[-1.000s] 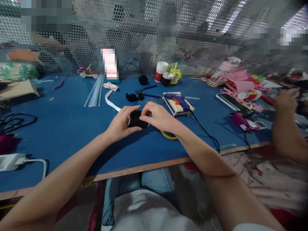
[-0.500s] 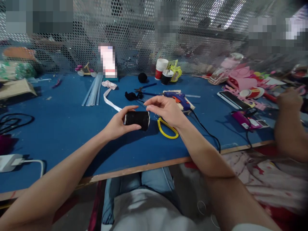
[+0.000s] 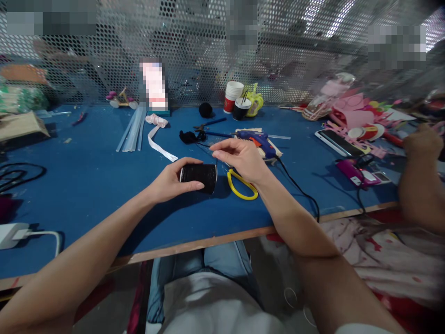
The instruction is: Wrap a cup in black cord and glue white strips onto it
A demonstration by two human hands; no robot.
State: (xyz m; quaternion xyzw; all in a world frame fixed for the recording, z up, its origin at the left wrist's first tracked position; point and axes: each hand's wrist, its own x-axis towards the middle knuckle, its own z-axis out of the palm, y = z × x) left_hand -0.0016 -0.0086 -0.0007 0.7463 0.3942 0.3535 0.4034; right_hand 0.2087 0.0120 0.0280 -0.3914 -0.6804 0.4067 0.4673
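My left hand (image 3: 170,183) is closed around a paper cup wrapped in black yarn (image 3: 200,177), held on its side above the table; white edges show at its ends. My right hand (image 3: 241,157) pinches a strand of black yarn (image 3: 217,162) beside the cup's right end, and the strand runs down to the cup. Behind the hands lies a small tangle of black yarn (image 3: 188,137). Yellow-handled scissors (image 3: 243,197) rest under my right hand, their blades mostly hidden.
A blue glue gun (image 3: 259,141) with a black cord lies behind my right hand. Paper cups (image 3: 233,90), a black ball (image 3: 205,110), glue sticks (image 3: 134,130) and a white ribbon (image 3: 160,146) stand farther back. At right, a co-worker's arm (image 3: 420,185) is near a phone (image 3: 339,143).
The cup's right end has tipped slightly down toward me. My right hand has moved a little to the right, and the yarn strand now shows more clearly between hand and cup.
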